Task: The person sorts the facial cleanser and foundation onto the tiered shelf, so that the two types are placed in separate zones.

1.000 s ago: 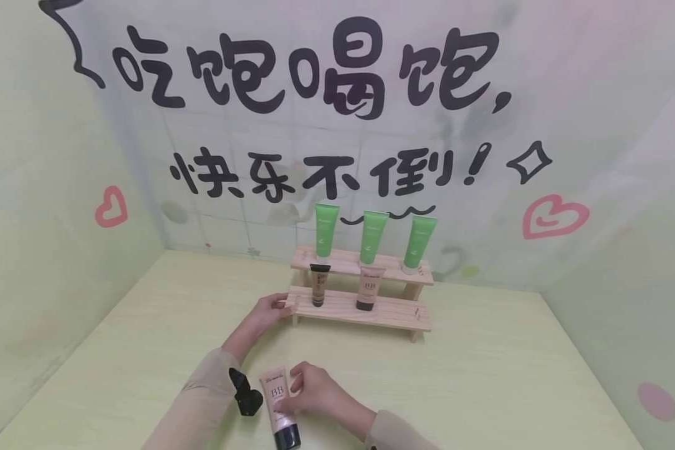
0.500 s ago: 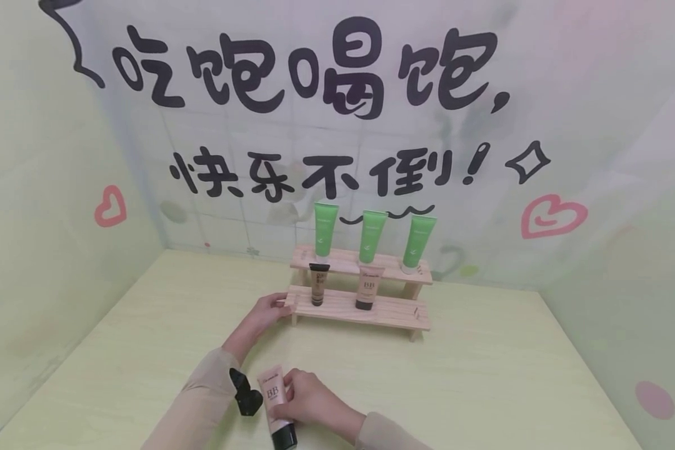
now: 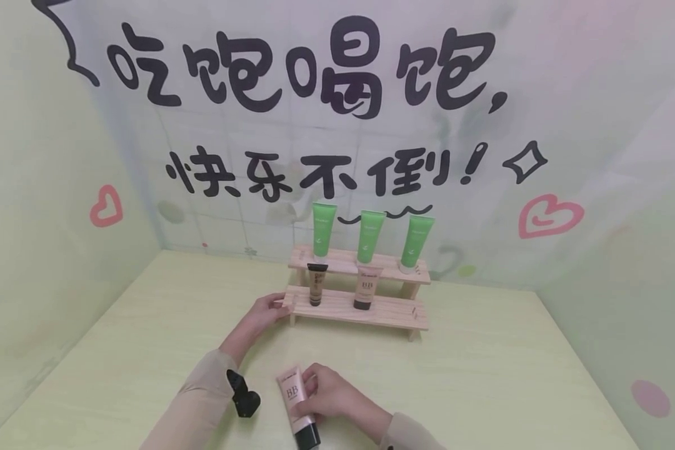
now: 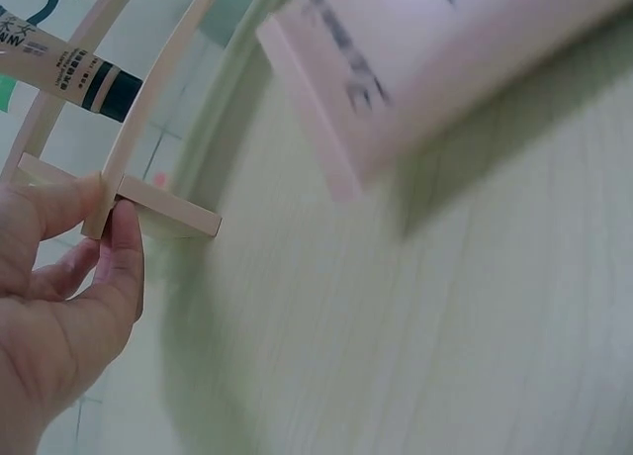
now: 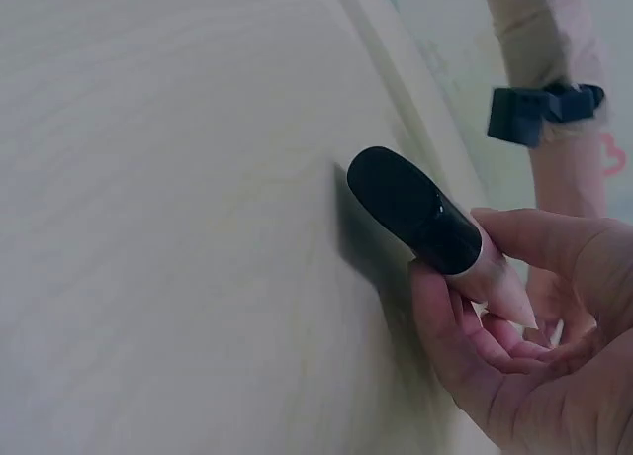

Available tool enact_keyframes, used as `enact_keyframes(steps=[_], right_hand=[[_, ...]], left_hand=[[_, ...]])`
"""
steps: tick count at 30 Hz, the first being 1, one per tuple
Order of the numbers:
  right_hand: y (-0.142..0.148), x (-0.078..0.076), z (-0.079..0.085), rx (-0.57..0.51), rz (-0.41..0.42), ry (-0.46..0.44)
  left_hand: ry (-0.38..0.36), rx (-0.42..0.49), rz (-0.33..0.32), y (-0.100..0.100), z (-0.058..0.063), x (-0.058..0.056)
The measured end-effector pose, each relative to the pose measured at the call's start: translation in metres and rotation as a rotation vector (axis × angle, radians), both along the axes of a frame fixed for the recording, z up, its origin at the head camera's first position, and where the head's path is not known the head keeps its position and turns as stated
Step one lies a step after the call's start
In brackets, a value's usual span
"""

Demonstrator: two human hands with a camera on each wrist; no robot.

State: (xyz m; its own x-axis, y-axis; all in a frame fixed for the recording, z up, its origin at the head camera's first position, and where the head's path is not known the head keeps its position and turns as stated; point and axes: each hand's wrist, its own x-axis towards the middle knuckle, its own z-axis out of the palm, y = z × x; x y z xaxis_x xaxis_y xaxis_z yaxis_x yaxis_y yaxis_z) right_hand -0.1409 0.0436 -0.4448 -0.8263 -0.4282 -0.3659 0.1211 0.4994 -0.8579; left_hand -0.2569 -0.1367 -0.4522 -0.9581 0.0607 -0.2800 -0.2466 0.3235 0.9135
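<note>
My right hand (image 3: 332, 395) grips a pink BB cream tube (image 3: 292, 392) with a black cap, low over the near part of the table. In the right wrist view, the thumb and fingers lie on either side of the tube near its cap (image 5: 415, 208). My left hand (image 3: 263, 312) pinches the left end of the lower board of a two-step wooden rack (image 3: 394, 312); the left wrist view puts the thumb on one face and fingers on the other. On that board stand a small tan tube (image 3: 316, 286) with a dark end and another pink BB cream tube (image 3: 367, 289).
Along the rack's upper step stand three green tubes, the left one (image 3: 323, 231), the middle one (image 3: 370, 237) and the right one (image 3: 417, 242). Behind the table (image 3: 484, 375) rises a printed backdrop wall (image 3: 337, 137). A black wrist camera (image 3: 244, 395) sits on my left forearm.
Over the last half second my right hand has carried the BB cream tube a little to the right, after a slight shift left. My left hand keeps its hold on the rack.
</note>
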Motion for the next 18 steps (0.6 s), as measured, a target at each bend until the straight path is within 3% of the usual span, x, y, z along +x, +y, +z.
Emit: enact_keyframes(steps=[11, 18], right_hand=[[0.060, -0.010, 0.018, -0.069, -0.084, 0.000], [0.093, -0.025, 0.036, -0.083, -0.182, 0.116]], left_hand=[[0.005, 0.018, -0.014, 0.002, -0.001, -0.001], [0.004, 0.018, -0.020, 0.000, -0.002, -0.002]])
